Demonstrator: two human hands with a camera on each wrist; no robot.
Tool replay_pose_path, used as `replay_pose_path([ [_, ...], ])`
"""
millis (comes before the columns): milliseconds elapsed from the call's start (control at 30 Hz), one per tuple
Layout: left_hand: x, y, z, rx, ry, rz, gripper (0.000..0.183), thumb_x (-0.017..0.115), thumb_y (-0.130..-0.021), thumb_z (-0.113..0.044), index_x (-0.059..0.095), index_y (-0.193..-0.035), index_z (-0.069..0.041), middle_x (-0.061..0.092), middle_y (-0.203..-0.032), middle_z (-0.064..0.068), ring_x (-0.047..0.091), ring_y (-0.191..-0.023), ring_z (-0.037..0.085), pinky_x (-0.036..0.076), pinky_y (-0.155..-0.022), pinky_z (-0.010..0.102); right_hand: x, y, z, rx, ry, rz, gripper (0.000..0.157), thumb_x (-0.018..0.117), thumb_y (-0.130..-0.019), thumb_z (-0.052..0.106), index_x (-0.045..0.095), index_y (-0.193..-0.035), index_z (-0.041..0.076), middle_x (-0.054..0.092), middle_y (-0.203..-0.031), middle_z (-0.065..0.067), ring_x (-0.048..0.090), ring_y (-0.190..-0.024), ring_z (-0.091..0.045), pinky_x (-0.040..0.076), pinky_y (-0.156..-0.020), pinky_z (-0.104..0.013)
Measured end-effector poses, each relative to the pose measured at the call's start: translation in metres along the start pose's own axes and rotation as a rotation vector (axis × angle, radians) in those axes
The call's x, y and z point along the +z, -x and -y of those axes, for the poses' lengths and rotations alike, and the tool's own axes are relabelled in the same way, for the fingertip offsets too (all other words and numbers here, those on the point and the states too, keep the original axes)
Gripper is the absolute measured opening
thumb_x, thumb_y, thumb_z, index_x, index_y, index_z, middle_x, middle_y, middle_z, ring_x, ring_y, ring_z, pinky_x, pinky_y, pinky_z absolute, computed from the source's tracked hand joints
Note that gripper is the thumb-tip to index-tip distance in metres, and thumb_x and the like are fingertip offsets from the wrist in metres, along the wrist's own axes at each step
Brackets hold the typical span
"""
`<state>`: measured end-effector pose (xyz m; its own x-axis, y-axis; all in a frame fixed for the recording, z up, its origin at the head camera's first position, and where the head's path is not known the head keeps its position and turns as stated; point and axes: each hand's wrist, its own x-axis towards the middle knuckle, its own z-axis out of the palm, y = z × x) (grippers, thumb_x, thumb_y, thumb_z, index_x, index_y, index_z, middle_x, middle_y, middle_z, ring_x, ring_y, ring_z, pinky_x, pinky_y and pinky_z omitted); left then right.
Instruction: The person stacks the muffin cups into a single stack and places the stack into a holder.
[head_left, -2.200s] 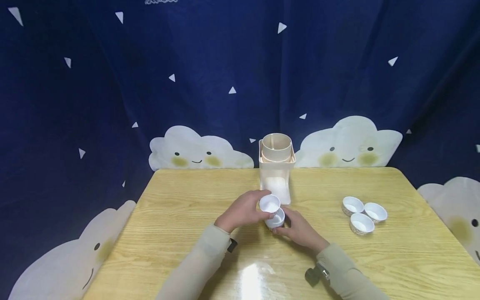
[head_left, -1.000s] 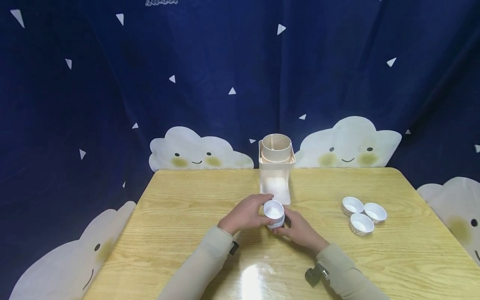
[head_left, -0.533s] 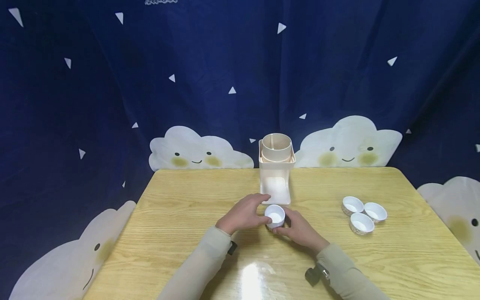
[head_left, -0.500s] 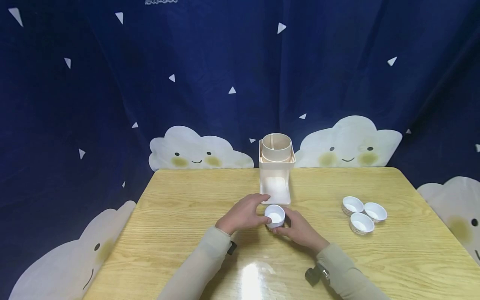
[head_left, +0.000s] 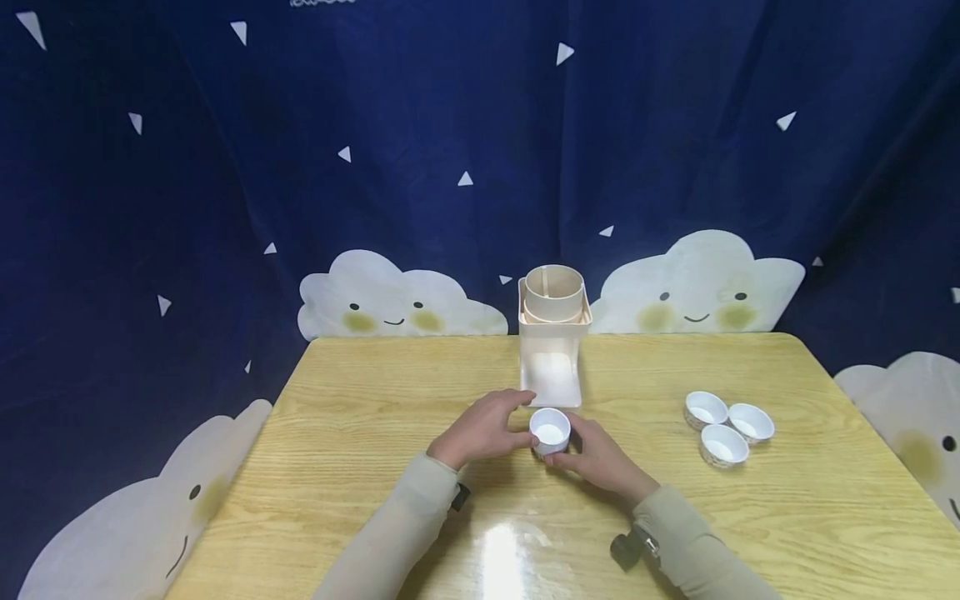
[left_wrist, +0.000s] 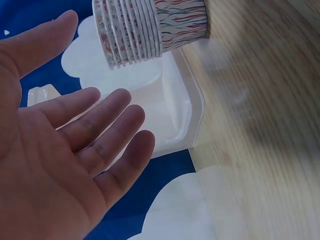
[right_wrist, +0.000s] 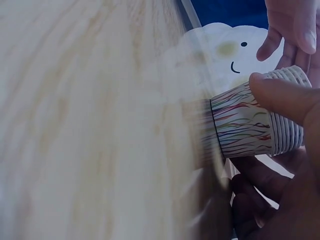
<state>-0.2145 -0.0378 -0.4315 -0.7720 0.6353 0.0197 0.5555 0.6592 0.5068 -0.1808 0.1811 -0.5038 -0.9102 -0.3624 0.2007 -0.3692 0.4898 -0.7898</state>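
Observation:
A stack of nested paper cups (head_left: pixel 550 428) stands upright on the wooden table. Coloured wavy streaks run round its lowest cup, and several rims show in the wrist views. My right hand (head_left: pixel 603 462) grips the stack low on its right side, thumb on the near side in the right wrist view. To the left of the stack, my left hand (head_left: pixel 483 429) is held with its fingers spread apart. In the left wrist view the left palm (left_wrist: pixel 55 160) holds nothing, and a gap shows between its fingers and the stack of paper cups (left_wrist: pixel 150 30).
Just behind the stack is a cream-coloured holder (head_left: pixel 551 367) with a round tube on top. Three white-lined paper cups (head_left: pixel 723 446) sit in a group at the right of the wooden table (head_left: pixel 360 400). A dark blue curtain (head_left: pixel 420 208) hangs behind the table.
The left hand has lowered a paper cup onto the stack, where it now nests, and has let go, drawing slightly left. The right hand has stayed on the stack.

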Motion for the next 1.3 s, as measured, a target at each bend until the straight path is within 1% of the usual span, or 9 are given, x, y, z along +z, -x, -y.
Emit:
replay_pose_path([
  [133, 0.001, 0.0, 0.001, -0.021, 0.009, 0.014, 0.064, 0.072, -0.089, -0.033, 0.05, -0.145, -0.01, 0.06, -0.141, 0.007, 0.06, -0.124, 0.024, 0.048, -0.107, 0.039, -0.001, 0.0, 0.001, 0.017, -0.002, 0.01, 0.067, 0.082, -0.079, 0.019, 0.053, -0.137, 0.004, 0.067, -0.129, -0.011, 0.059, -0.124, -0.035, 0.041, -0.108, -0.059],
  [267, 0.001, 0.0, 0.001, -0.027, 0.02, 0.008, 0.062, 0.07, -0.09, -0.034, 0.05, -0.144, -0.011, 0.059, -0.142, 0.006, 0.059, -0.125, 0.023, 0.047, -0.108, 0.04, -0.003, 0.001, 0.003, 0.042, -0.015, 0.029, 0.069, 0.082, -0.079, 0.02, 0.051, -0.138, 0.003, 0.066, -0.129, -0.013, 0.058, -0.125, -0.037, 0.04, -0.108, -0.061],
  [433, 0.001, -0.001, 0.003, -0.023, 0.031, -0.004, 0.061, 0.07, -0.091, -0.034, 0.051, -0.144, -0.009, 0.059, -0.142, 0.007, 0.059, -0.126, 0.024, 0.046, -0.109, 0.04, -0.006, 0.002, 0.006, 0.02, -0.029, 0.044, 0.07, 0.081, -0.08, 0.017, 0.048, -0.14, 0.001, 0.064, -0.131, -0.015, 0.056, -0.127, -0.039, 0.039, -0.109, -0.062],
  [600, 0.001, -0.001, 0.005, -0.016, 0.035, -0.013, 0.062, 0.07, -0.09, -0.035, 0.052, -0.143, -0.008, 0.061, -0.14, 0.007, 0.059, -0.125, 0.024, 0.047, -0.108, 0.04, -0.009, 0.003, 0.008, 0.002, -0.015, 0.037, 0.07, 0.08, -0.081, 0.018, 0.047, -0.141, 0.003, 0.062, -0.134, -0.013, 0.054, -0.13, -0.038, 0.038, -0.111, -0.061],
  [800, 0.002, 0.001, 0.007, -0.021, 0.061, -0.014, 0.061, 0.071, -0.091, -0.034, 0.052, -0.142, -0.006, 0.061, -0.139, 0.008, 0.06, -0.124, 0.026, 0.048, -0.106, 0.042, -0.019, 0.008, 0.011, 0.021, -0.025, 0.05, 0.066, 0.076, -0.087, 0.027, 0.048, -0.143, 0.007, 0.058, -0.141, -0.01, 0.051, -0.135, -0.038, 0.036, -0.113, -0.062],
  [900, 0.003, 0.002, 0.009, -0.026, 0.071, -0.015, 0.061, 0.071, -0.091, -0.035, 0.052, -0.142, -0.007, 0.061, -0.139, 0.007, 0.06, -0.124, 0.027, 0.049, -0.105, 0.042, -0.025, 0.012, 0.017, 0.023, 0.032, 0.043, 0.062, 0.072, -0.09, 0.031, 0.048, -0.143, 0.009, 0.056, -0.144, -0.011, 0.05, -0.135, -0.039, 0.037, -0.11, -0.064],
  [1033, 0.003, 0.002, 0.009, -0.031, 0.08, -0.011, 0.062, 0.071, -0.091, -0.035, 0.051, -0.143, -0.007, 0.061, -0.14, 0.008, 0.06, -0.125, 0.027, 0.049, -0.105, 0.043, -0.029, 0.018, 0.029, 0.022, 0.114, 0.012, 0.06, 0.07, -0.092, 0.028, 0.048, -0.143, 0.007, 0.054, -0.145, -0.014, 0.049, -0.135, -0.041, 0.039, -0.109, -0.064],
  [1167, 0.005, 0.002, 0.01, -0.033, 0.078, -0.016, 0.063, 0.071, -0.09, -0.035, 0.051, -0.143, -0.007, 0.06, -0.14, 0.008, 0.06, -0.125, 0.027, 0.049, -0.105, 0.043, -0.03, 0.024, 0.04, 0.042, 0.161, -0.006, 0.064, 0.069, -0.092, 0.027, 0.044, -0.145, 0.0, 0.05, -0.146, -0.022, 0.047, -0.136, -0.045, 0.038, -0.109, -0.064],
  [1300, 0.008, 0.001, 0.01, -0.022, 0.07, -0.024, 0.064, 0.071, -0.09, -0.034, 0.05, -0.144, -0.006, 0.059, -0.142, 0.01, 0.059, -0.126, 0.027, 0.048, -0.107, 0.043, -0.031, 0.028, 0.048, 0.082, 0.212, -0.038, 0.07, 0.069, -0.092, 0.029, 0.038, -0.148, 0.0, 0.045, -0.148, -0.026, 0.044, -0.136, -0.047, 0.039, -0.109, -0.064],
])
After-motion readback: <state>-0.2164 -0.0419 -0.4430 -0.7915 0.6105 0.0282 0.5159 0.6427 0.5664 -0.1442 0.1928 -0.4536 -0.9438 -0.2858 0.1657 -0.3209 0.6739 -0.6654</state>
